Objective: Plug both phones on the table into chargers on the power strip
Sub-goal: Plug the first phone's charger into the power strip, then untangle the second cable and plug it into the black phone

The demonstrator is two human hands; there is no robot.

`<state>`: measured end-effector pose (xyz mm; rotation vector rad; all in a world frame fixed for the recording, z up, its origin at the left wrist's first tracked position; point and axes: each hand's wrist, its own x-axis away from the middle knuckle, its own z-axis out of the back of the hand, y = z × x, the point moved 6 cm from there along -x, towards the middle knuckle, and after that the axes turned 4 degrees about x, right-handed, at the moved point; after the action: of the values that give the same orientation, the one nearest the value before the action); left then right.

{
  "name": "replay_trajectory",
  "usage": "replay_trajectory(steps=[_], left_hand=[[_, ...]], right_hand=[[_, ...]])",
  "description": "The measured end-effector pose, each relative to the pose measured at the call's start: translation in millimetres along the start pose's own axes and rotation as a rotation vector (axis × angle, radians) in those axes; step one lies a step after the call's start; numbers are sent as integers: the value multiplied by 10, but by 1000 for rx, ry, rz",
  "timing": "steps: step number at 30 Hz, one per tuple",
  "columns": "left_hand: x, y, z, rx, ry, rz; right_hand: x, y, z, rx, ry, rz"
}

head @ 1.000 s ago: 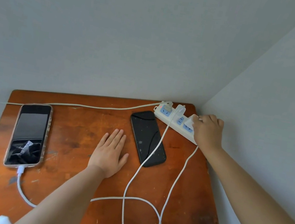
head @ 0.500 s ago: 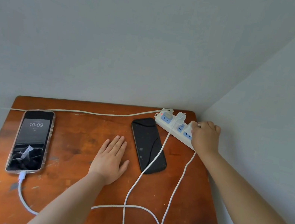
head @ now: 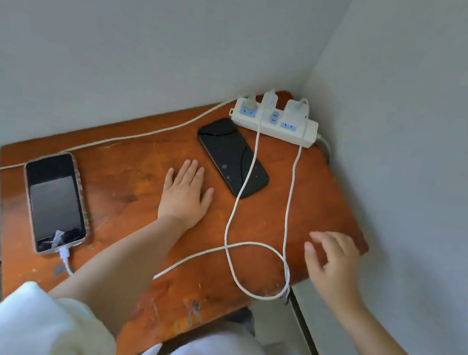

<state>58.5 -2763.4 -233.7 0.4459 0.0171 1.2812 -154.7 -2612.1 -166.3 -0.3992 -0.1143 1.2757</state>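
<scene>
At the left of the frame, the cased phone (head: 55, 202) lies flat on the wooden table (head: 134, 166) with a white cable (head: 65, 255) plugged into its near end; its screen, which showed a clock half a second ago, has dimmed. Toward the middle, the left hand (head: 184, 195) stays pressed flat on the wood, fingers spread and holding nothing. Just right of it, the black phone (head: 231, 156) lies at an angle near the power strip (head: 275, 120) in the upper right corner, and a second white cable (head: 245, 179) runs down from an adapter across its screen; whether any plug sits in its port cannot be told. At the right edge, the right hand (head: 333, 265) has come away from the strip, where it was pressing on an adapter, and now hovers open and empty over the table's edge. Both adapters now appear seated, so the strip end looks done. The two cables cross and loop near the front edge (head: 255, 295), a tangle that could drag the black phone if pulled.
</scene>
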Motion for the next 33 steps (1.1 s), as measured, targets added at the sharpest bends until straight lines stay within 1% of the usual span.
replay_trajectory(steps=[2, 3, 5, 6, 7, 8, 10, 12, 13, 15, 16, 17, 19, 20, 21, 22, 23, 24, 25, 26, 27, 29, 30, 31, 32, 33], left_hand=[[42, 17, 24, 82, 7, -30], [84, 26, 45, 131, 14, -44], [246, 64, 102, 226, 49, -68], [372, 95, 130, 271, 68, -84], [514, 127, 147, 311, 90, -112], [669, 150, 142, 337, 111, -156], [1039, 178, 137, 349, 198, -294], [1434, 151, 87, 361, 349, -453], [1637, 128, 24, 362, 414, -517], [2007, 138, -170, 366, 451, -575], [2168, 171, -314, 364, 418, -577], [2290, 236, -472, 344, 345, -577], [2438, 425, -814, 308, 98, -511], [2479, 527, -960, 350, -63, -416], [2514, 607, -1093, 435, -243, -280], [2569, 686, -1187, 558, -385, -154], [2615, 727, -1273, 657, -459, -59], [2652, 724, -1305, 670, -437, -3], [2685, 653, -1315, 671, -391, 55], [2740, 514, -1307, 630, -353, 129], [2793, 344, -1289, 564, -325, 196], [2962, 28, -1208, 442, -300, 280], [3053, -89, -1140, 398, -296, 298], [3113, -159, -1068, 356, -294, 290], [3142, -164, -967, 318, -286, 264], [3139, -117, -856, 274, -263, 219]], right_hand=[[500, 128, -272, 13, -104, -76], [674, 137, -412, 35, -198, -117], [915, 162, -676, 49, -442, -258], [981, 160, -776, -21, -528, -348], [1007, 148, -830, -89, -574, -413], [1020, 141, -858, -131, -587, -448], [1010, 135, -840, -132, -591, -423], [1006, 130, -756, -157, -645, -392], [1015, 125, -691, -224, -661, -396], [1029, 87, -542, -430, -679, -438], [1037, 39, -483, -527, -708, -450], [1049, -6, -450, -593, -747, -453], [1083, -105, -392, -721, -816, -450], [1104, -148, -353, -783, -835, -461], [1114, -163, -325, -822, -843, -464], [1113, -161, -290, -862, -838, -463], [1101, -134, -249, -866, -820, -464], [1083, -99, -186, -831, -788, -458], [1051, -19, -138, -729, -735, -443], [989, 85, -101, -558, -659, -397], [918, 178, -74, -313, -589, -317], [889, 245, -67, 161, -528, -164], [939, 228, -91, 298, -511, -110], [1016, 178, -126, 383, -481, -50], [1097, 72, -127, 429, -407, 47], [1185, -91, -102, 407, -311, 168]])
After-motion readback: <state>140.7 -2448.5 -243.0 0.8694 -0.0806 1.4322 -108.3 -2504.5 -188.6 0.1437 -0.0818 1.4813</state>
